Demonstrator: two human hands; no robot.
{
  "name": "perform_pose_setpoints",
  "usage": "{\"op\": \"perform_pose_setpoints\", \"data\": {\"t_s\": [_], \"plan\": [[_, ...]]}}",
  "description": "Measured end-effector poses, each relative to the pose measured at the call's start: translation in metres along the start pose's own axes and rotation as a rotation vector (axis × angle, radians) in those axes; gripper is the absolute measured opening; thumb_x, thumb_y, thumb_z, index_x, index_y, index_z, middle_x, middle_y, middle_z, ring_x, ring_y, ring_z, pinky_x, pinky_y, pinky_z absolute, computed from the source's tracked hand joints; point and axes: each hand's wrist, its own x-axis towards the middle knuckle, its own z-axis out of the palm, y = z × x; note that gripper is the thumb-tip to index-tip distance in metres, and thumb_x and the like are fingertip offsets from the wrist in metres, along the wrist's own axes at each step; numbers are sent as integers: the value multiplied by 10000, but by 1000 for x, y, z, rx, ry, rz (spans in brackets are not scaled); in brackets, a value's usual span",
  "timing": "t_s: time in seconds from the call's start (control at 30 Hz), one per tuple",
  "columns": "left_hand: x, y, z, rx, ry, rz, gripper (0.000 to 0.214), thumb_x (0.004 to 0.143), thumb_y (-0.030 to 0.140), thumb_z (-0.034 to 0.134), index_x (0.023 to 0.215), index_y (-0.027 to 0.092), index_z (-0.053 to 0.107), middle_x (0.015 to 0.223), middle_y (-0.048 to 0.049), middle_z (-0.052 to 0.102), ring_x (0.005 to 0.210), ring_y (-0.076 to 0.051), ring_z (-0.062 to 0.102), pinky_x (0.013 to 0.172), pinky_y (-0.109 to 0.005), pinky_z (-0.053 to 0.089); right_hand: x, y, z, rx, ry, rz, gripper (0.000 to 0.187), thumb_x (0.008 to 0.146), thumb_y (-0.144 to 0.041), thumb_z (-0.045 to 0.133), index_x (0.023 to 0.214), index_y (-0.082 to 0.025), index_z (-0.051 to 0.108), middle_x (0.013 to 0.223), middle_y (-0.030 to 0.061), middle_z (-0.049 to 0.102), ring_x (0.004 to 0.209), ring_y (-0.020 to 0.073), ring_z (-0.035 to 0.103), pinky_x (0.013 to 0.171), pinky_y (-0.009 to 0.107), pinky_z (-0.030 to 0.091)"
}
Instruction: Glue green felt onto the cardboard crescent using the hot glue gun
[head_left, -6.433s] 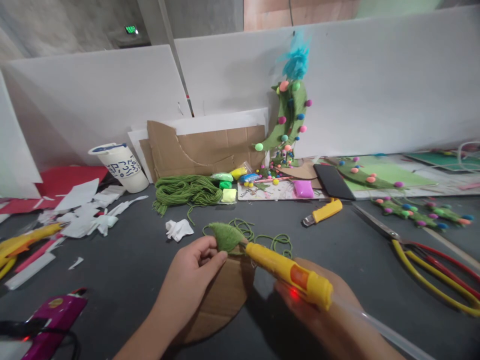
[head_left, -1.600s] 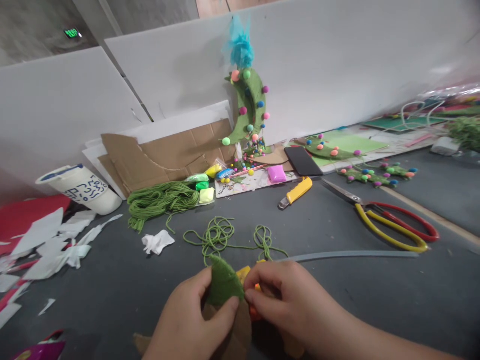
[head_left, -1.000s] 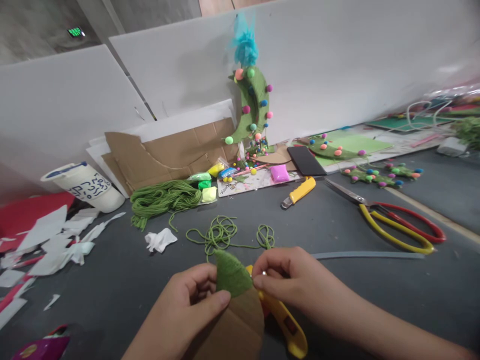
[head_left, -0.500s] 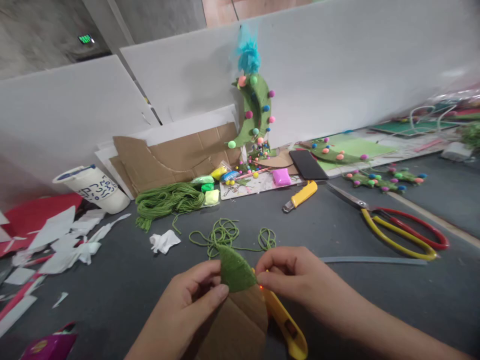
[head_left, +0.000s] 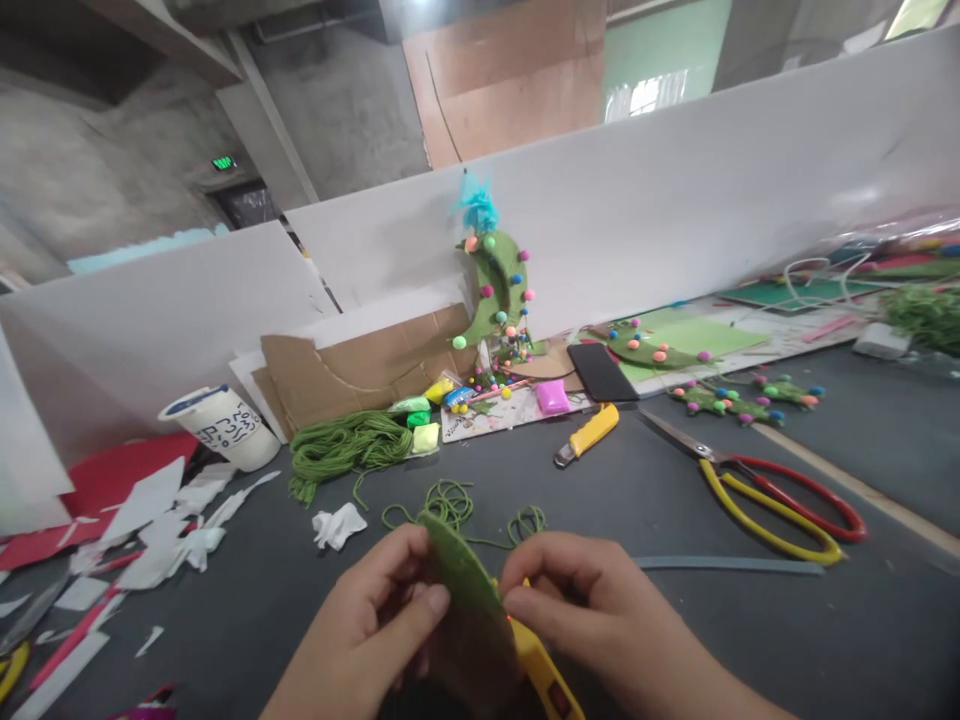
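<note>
My left hand [head_left: 382,610] is closed on a cardboard piece [head_left: 472,640] whose pointed top is wrapped in green yarn [head_left: 456,560]. The piece is tilted, its brown lower part in shadow. At the right edge of the wrapped part, my right hand [head_left: 577,595] pinches thumb and forefinger together on the yarn; the strand itself is mostly hidden by the fingers. Just beyond both hands, loose loops of green yarn [head_left: 450,503] lie on the table. Below the right hand is a yellow tool [head_left: 541,665] with a small red light, partly hidden, possibly a glue gun.
Red-and-yellow-handled scissors [head_left: 772,495], a yellow utility knife [head_left: 589,435] and a translucent stick [head_left: 727,565] lie to the right. A green yarn bundle [head_left: 349,447], crumpled tissue [head_left: 339,525], paper cup [head_left: 225,430] and scraps [head_left: 161,535] lie left. A pom-pom-dotted green crescent [head_left: 510,290] stands behind.
The view has tilted upward, showing more of the wall behind. The cardboard piece has turned in my left hand, so its wrapped face appears narrower. My right hand stays pinched at its edge.
</note>
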Motion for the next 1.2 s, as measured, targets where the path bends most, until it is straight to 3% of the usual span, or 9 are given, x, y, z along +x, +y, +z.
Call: {"op": "perform_pose_setpoints", "data": {"t_s": [0.13,0.37,0.63,0.8,0.9,0.97,1.1,1.2], "plan": [[-3,4,5,-96,-25,-45,247,792,411,626,935,210,629,614,54,518,449,-71,431,400,-155,354,-2,-3,-1,191,-66,6,176,695,-324,668,684,-160,608,532,-60,449,496,77,383,490,196,310],[-5,8,13,-149,133,-21,288,741,435,686,909,209,627,620,50,558,427,-60,448,372,-137,351,-2,-1,-1,300,-12,-38,229,678,-369,728,673,-164,624,516,-70,432,490,73,353,469,184,286],[-11,15,20,-152,215,1,375,698,516,697,897,202,649,621,38,582,441,-59,419,384,-132,326,-8,-15,-2,25,45,-66,142,712,-298,587,647,-175,556,516,-63,399,496,93,343,481,211,289],[-14,18,33,-137,268,173,335,681,481,728,906,246,648,778,11,650,725,-156,598,654,-200,480,-9,-8,0,29,-1,-87,143,741,-310,560,694,-177,548,530,-59,412,487,95,357,474,208,296],[-16,22,46,-139,288,286,386,676,531,701,930,250,627,841,-5,666,809,-207,628,725,-243,493,-10,-4,3,-54,-27,-184,130,757,-298,539,705,-179,545,527,-58,425,471,95,369,460,204,298],[-16,25,52,-140,297,286,328,745,512,633,940,248,623,857,-13,679,800,-215,635,706,-250,498,-11,-3,3,-152,-51,-286,120,766,-278,525,701,-182,555,524,-54,442,467,96,382,458,200,303],[-10,23,52,-270,172,156,320,788,436,527,990,212,636,892,-60,718,803,-263,654,688,-304,504,-12,-7,2,-379,-58,-451,145,776,-212,521,659,-181,600,577,-14,570,507,103,472,504,197,347],[-4,17,45,-409,90,127,300,746,379,530,937,190,662,1033,-87,708,971,-311,621,829,-355,474,-12,-9,-1,-449,-28,-470,141,786,-176,522,702,-183,635,650,12,646,593,126,562,579,205,397]]}}
